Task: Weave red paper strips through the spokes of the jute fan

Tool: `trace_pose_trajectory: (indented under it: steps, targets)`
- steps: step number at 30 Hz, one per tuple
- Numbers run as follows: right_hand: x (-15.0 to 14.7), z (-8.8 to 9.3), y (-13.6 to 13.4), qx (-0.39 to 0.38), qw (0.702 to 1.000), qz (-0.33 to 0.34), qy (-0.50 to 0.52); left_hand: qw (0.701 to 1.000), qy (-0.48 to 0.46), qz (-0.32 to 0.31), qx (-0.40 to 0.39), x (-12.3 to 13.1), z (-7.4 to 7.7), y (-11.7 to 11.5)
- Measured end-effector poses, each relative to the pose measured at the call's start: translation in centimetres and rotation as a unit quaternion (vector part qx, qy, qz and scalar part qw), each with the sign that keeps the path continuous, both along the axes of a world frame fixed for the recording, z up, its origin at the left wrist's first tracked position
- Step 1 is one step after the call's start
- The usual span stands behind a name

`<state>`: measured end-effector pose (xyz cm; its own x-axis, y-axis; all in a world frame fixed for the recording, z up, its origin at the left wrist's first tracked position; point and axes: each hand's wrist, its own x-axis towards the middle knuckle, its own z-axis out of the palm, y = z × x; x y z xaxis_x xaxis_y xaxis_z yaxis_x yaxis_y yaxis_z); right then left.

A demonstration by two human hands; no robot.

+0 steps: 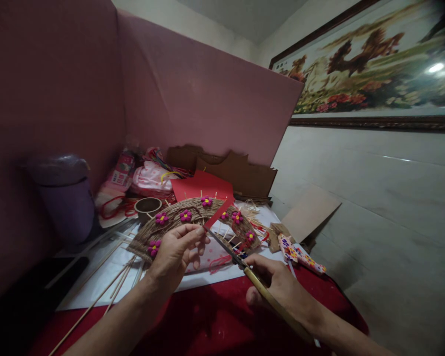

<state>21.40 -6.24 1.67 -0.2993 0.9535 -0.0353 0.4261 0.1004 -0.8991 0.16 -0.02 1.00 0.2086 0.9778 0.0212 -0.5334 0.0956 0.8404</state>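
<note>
My left hand [180, 247] pinches the lower end of a narrow red paper strip [219, 213] between thumb and fingertips. In my right hand [276, 284] is a pair of scissors [228, 248] with dark blades and long yellowish handles. Their tips meet the strip's lower end beside my left fingertips; whether the blades are parted is hard to see. Behind both hands stands an arched, twine-wrapped piece [174, 217] decorated with several magenta flowers [185, 215] with yellow centres. Thin sticks poke out along its edges.
A red sheet [203, 185] and torn cardboard [241, 173] lie behind the arch. Left are a round cup [148, 205], a purple bin [65, 198], wrapped goods [154, 177] and loose sticks [120, 282]. A flowered fabric piece [300, 254] lies right, by the wall [393, 207].
</note>
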Motion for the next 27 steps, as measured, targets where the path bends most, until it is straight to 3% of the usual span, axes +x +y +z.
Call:
trace_pose_trajectory:
  steps: [20,23,27]
  targets:
    - [-1.1,-0.6,-0.7,-0.021,0.999,-0.038,0.002,1.0,0.016,0.01,-0.019,0.0,0.0,-0.1]
    - [-0.7,-0.3,-0.7,0.015,0.997,-0.065,-0.035,0.999,0.005,0.02,-0.028,0.0,0.2,-0.1]
    - [0.7,0.2,-0.5,0.086,0.979,-0.075,-0.17,0.999,-0.013,0.039,-0.024,-0.3,0.7,-0.1]
